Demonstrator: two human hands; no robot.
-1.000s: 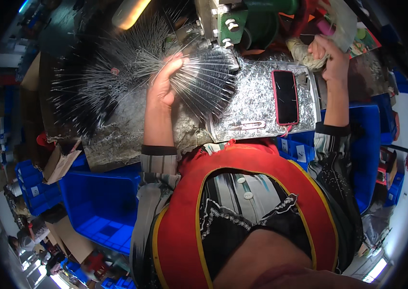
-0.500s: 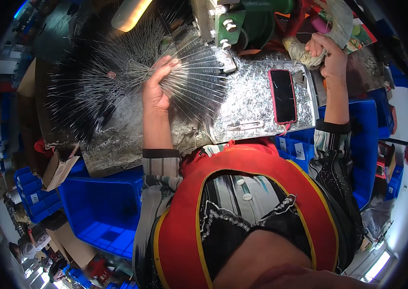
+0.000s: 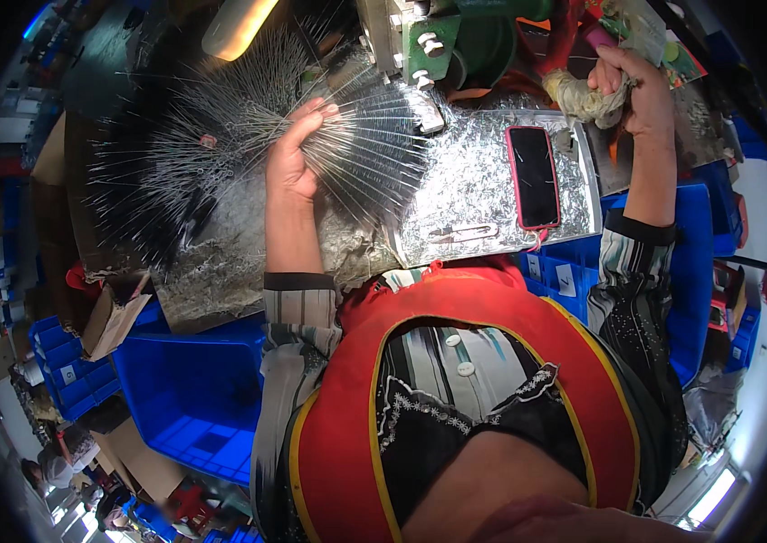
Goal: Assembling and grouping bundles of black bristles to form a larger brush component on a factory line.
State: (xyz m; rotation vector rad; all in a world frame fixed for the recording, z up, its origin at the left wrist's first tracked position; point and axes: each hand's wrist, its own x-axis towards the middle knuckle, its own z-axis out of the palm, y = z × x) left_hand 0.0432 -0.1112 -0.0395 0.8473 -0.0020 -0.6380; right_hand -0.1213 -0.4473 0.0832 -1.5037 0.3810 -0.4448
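Note:
My left hand (image 3: 293, 149) is closed round a bunch of thin metal wires, thumb on top. The wires (image 3: 367, 145) fan out to its right, their tips near the base of a green press (image 3: 429, 45). Beyond and left of that hand lies a big spread pile of similar wires (image 3: 157, 154). My right hand (image 3: 644, 95) is at the far right, its fingers curled round a handle wrapped in dirty pale cloth (image 3: 587, 98). This wrapped handle sits next to a red part (image 3: 565, 41) of the press.
A phone with a red rim (image 3: 534, 176) and a small metal tool (image 3: 463, 233) lie on the shiny foil-covered surface (image 3: 465, 172). A lit lamp (image 3: 240, 27) hangs at the far left. Blue bins (image 3: 189, 398) stand below the table edge, with an opened carton (image 3: 116, 317) near them.
My right hand and the cloth-wrapped handle have shifted to the right and slightly away from me. My left hand and its wires have hardly moved.

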